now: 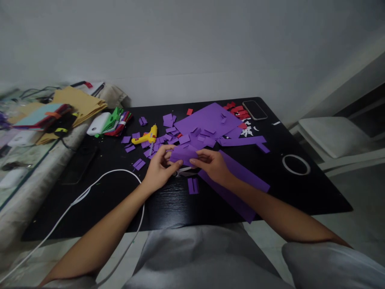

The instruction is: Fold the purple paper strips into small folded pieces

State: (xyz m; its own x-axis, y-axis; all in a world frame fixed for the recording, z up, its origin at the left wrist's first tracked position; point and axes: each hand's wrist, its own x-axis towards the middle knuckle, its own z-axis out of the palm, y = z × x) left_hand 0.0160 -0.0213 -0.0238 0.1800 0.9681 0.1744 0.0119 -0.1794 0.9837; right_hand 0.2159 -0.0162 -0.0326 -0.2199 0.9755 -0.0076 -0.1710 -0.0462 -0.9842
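Observation:
Between my two hands is a piece of purple paper [185,155], held up over the middle of the table. My left hand [161,166] pinches its left end, thumb in front. At the other end my right hand [212,163] grips it between thumb and fingers. Just below lies a pair of scissors [187,173], partly hidden behind the hands. Nearer to me is a small folded purple piece [193,186]. A long purple sheet [240,178] passes beneath my right hand and forearm. Many small purple pieces [168,138] lie scattered beyond the hands.
A yellow glue gun [147,136] rests among the pieces. Further back are a large purple sheet [207,114], red scraps [237,111] and a phone [255,110]. A tape ring [296,164] sits at right. A white cable [99,176] curves across the left, near stacked coloured paper [116,122].

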